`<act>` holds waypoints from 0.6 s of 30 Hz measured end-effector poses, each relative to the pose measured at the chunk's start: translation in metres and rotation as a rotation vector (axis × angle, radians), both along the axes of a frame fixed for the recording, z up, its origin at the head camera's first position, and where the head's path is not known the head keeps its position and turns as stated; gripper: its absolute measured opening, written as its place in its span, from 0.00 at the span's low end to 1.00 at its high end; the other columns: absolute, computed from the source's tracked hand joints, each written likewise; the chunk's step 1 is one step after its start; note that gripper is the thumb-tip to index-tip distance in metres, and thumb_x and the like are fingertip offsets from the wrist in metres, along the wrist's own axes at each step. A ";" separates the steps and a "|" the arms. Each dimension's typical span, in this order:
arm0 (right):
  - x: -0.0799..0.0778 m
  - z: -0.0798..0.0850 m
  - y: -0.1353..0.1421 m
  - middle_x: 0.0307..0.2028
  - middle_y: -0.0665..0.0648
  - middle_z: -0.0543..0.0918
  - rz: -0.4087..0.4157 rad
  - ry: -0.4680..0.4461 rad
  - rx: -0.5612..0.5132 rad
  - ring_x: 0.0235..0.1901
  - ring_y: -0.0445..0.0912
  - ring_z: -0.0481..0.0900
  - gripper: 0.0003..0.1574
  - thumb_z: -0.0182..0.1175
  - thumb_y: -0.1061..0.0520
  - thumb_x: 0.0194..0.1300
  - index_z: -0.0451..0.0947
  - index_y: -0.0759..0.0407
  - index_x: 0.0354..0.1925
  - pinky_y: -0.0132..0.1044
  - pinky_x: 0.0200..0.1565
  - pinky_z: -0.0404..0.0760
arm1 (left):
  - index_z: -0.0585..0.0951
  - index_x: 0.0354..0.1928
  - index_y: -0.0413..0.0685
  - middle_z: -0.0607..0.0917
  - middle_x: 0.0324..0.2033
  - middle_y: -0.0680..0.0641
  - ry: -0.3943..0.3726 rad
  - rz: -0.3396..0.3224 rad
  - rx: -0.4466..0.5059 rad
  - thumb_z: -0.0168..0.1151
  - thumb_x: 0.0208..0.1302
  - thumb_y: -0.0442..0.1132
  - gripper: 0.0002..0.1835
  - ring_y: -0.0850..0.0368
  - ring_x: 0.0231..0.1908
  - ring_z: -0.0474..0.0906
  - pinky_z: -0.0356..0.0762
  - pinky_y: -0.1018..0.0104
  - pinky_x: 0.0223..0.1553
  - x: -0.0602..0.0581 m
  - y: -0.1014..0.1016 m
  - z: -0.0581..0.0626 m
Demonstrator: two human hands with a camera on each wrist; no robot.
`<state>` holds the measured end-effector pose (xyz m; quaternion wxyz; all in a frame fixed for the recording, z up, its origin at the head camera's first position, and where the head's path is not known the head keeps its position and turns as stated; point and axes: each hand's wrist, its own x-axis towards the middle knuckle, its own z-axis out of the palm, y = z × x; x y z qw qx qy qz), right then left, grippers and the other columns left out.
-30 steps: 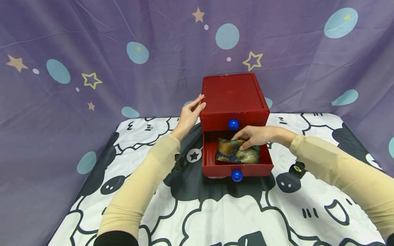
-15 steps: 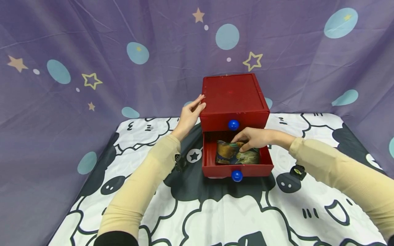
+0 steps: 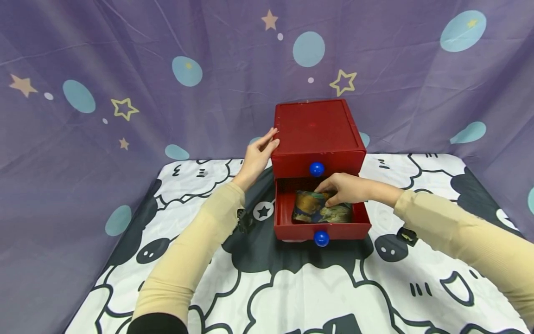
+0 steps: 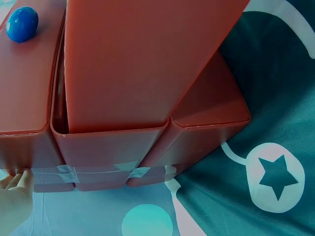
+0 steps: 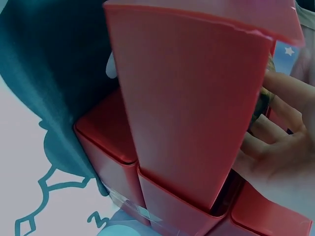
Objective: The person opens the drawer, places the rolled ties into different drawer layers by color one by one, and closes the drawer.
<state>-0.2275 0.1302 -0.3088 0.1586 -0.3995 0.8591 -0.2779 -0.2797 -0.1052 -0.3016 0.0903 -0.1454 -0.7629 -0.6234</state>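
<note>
The right hand (image 3: 346, 188) pinches the upper edge of a dark printed pouch (image 3: 319, 212), its thumb on the near face and its fingers at the far side. The pouch, patterned in gold, green and blue, hangs or leans just below the grip; whether its lower edge touches the floor beneath cannot be told. Around and under the grip is the pulled-out red drawer (image 3: 294, 232) that contains the pouch, with a blue knob (image 3: 321, 239) on its front, on the wearer's side of the grip. Just above the grip sits the closed upper red drawer unit (image 3: 314, 127), bearing a second blue knob (image 3: 316, 169). Below the open drawer, the left wrist view shows a lower red unit (image 4: 211, 98), and clear tape (image 4: 138, 172) running across the stacked units.

To the left of the grip and farther from the wearer, the left hand (image 3: 255, 157) rests with extended fingers against the upper unit's left side, holding nothing. Cream sleeves (image 3: 459, 227) cover both forearms. Beneath everything spreads a black-and-white cartoon tablecloth (image 3: 304, 297); beyond the grip hangs a purple curtain (image 3: 233, 37) with stars and pale blue spots.
</note>
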 end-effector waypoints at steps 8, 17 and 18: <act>0.005 -0.002 0.001 0.38 0.60 0.82 -0.035 0.111 -0.015 0.37 0.48 0.80 0.21 0.63 0.65 0.51 0.76 0.69 0.46 0.41 0.41 0.79 | 0.70 0.59 0.44 0.65 0.61 0.49 0.003 -0.015 0.009 0.53 0.63 0.38 0.21 0.63 0.59 0.62 0.62 0.76 0.56 -0.001 0.000 0.000; 0.007 -0.001 0.006 0.38 0.61 0.81 -0.089 0.201 -0.050 0.37 0.51 0.80 0.18 0.61 0.68 0.52 0.77 0.67 0.44 0.41 0.41 0.79 | 0.70 0.59 0.45 0.65 0.61 0.50 -0.006 -0.011 0.003 0.53 0.62 0.38 0.21 0.64 0.60 0.61 0.62 0.75 0.56 -0.001 -0.001 0.000; 0.008 -0.001 0.007 0.38 0.61 0.82 -0.092 0.213 -0.055 0.36 0.50 0.80 0.17 0.61 0.69 0.52 0.77 0.67 0.44 0.41 0.40 0.80 | 0.70 0.59 0.46 0.65 0.61 0.50 -0.006 -0.011 0.002 0.53 0.62 0.38 0.21 0.64 0.60 0.61 0.62 0.76 0.56 -0.001 0.000 0.000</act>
